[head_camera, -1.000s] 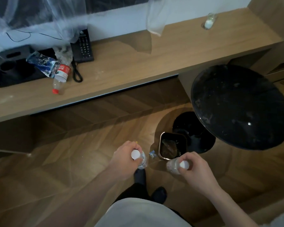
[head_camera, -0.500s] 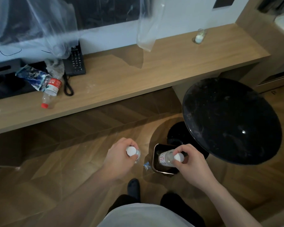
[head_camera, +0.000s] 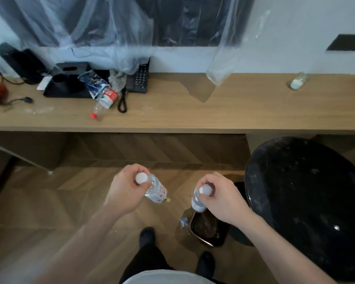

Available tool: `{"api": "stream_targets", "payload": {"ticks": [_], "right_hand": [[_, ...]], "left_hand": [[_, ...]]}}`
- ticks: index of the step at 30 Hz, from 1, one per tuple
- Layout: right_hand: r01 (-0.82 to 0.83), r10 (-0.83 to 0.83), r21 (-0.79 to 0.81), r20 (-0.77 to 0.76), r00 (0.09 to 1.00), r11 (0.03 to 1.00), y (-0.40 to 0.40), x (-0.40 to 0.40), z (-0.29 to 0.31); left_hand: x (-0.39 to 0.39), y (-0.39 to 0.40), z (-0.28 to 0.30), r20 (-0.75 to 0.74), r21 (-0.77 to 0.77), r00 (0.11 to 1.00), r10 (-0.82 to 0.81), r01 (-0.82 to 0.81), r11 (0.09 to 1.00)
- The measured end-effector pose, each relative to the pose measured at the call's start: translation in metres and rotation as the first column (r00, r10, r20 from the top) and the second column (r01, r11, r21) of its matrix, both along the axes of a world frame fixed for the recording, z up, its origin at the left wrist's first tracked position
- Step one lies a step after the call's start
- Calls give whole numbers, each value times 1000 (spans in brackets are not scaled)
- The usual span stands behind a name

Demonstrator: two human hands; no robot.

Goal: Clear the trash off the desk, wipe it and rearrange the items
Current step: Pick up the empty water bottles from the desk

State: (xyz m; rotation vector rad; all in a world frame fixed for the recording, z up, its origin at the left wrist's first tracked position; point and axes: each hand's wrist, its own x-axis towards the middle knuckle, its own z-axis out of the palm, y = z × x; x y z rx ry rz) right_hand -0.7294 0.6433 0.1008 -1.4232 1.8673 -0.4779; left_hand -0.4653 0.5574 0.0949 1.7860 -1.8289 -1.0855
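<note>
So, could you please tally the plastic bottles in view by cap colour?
White-capped bottles: 2, one in the left hand at, one in the right hand at.
Red-capped bottle on the desk: 1.
Total: 3.

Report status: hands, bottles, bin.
Left hand grips one bottle; right hand holds second bottle over trash bin. Red-capped bottle on desk. Drop path clear.

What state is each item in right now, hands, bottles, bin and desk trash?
Left hand: grips a white-capped clear plastic bottle, capped, tilted.
Right hand: grips a second white-capped clear bottle, capped, above the bin.
Small dark trash bin: open, holding trash.
Red-capped plastic bottle: capped, lying on the wooden desk.
Crumpled blue wrapper: on the desk.
</note>
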Motion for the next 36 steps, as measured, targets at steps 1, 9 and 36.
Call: {"api": "stream_targets", "payload": {"ticks": [1, 9, 36], "right_hand": [[-32, 32, -15, 0, 999, 999, -15, 9, 2], [-193, 200, -133, 42, 979, 972, -169, 130, 10], [-272, 278, -159, 21, 960, 949, -545, 428, -20]], "left_hand": [[11, -7, 6, 10, -23, 1000, 26, -26, 999], [143, -124, 23, -6, -78, 985, 170, -170, 982], [369, -502, -17, 356, -120, 909, 216, -185, 975]]}}
